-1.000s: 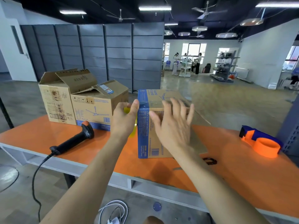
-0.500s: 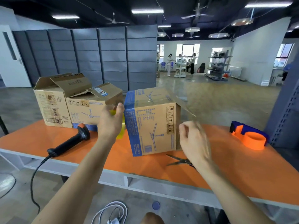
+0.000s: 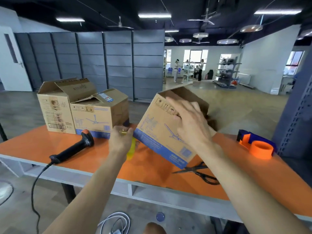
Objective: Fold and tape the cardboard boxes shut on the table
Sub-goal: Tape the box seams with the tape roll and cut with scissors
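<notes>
Two hands are meeting one cardboard box [image 3: 157, 132], which is tilting over the orange table [image 3: 42, 144]. The right hand [image 3: 190, 124] is pressing the box's upper face, fingers spread, nearly straight, and is covering its right edge. The left hand [image 3: 119, 141] is pinching a blurred yellow tape roll [image 3: 131, 150] at the box's lower left corner.

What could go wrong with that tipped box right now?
The box is tilted, steadied mainly by the right hand laid on its side, so it might slip or tumble. Its low corner hangs close to the scissors and may bump them. The left hand is busy pinching the yellow tape roll, so it can hardly help catch.
</notes>
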Demonstrator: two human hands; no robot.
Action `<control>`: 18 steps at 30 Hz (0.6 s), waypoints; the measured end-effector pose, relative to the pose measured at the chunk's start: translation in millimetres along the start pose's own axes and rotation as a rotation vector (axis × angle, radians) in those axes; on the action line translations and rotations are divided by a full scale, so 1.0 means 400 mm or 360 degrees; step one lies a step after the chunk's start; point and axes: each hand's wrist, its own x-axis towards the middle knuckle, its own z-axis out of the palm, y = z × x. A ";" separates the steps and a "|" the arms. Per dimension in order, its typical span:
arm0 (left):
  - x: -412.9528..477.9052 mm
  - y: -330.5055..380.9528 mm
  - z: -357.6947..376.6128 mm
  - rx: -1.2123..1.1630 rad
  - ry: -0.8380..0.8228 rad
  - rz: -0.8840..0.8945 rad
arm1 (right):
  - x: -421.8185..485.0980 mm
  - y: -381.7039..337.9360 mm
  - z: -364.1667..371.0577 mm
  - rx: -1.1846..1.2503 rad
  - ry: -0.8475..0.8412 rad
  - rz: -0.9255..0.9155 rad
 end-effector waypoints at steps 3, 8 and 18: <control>-0.007 -0.065 0.003 0.0207 0.0082 -0.0061 | -0.042 -0.033 0.007 -0.0317 -0.0198 -0.0111; -0.025 -0.044 -0.031 0.0579 0.0279 0.0200 | -0.072 -0.060 0.034 -0.0448 -0.0093 -0.0178; -0.137 0.089 -0.024 0.0486 0.0248 0.0904 | -0.113 -0.094 0.078 -0.0275 -0.0092 -0.0309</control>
